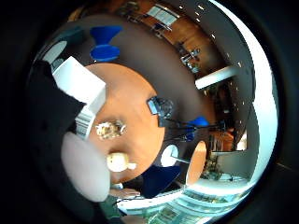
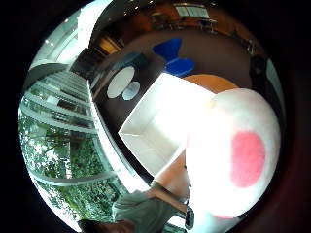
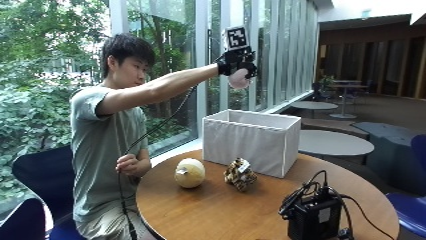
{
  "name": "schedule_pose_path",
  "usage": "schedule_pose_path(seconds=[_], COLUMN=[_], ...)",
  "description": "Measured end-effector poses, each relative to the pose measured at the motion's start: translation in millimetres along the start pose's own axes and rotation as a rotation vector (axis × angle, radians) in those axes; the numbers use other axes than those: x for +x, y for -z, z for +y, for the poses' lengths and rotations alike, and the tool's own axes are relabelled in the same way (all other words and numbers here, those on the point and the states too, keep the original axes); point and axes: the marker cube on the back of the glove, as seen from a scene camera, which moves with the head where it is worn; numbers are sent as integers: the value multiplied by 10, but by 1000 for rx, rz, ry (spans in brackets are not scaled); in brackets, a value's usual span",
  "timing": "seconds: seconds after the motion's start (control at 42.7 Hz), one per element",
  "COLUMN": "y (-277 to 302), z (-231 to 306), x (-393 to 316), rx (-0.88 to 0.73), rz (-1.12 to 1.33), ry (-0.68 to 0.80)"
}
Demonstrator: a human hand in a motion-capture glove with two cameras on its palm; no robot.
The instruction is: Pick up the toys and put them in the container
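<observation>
We see the gloved right hand (image 3: pixel 238 67) holding a pale plush toy (image 3: pixel 238 80) high above the white container (image 3: pixel 251 140); beside the container, two toys (image 3: pixel 190 173) on the round wooden table (image 3: pixel 219 210)

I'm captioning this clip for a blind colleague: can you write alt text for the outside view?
A seated person holds a pale plush toy in their gloved right hand, arm stretched high above an open white fabric container on a round wooden table. A cream round toy and a brown patterned toy lie on the table beside the container.
</observation>
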Motion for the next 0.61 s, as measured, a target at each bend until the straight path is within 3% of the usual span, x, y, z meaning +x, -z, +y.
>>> schedule_pose_path(seconds=[0.164,0.258,0.352,0.609], y=[-375,-576,-767,-1174], z=[-185,-290,-300,-260], x=[-749,-1041,-1178,-1536], rx=[-38,-53,-76,-429], rz=[29,21,38,20], ry=[94,0,92,109])
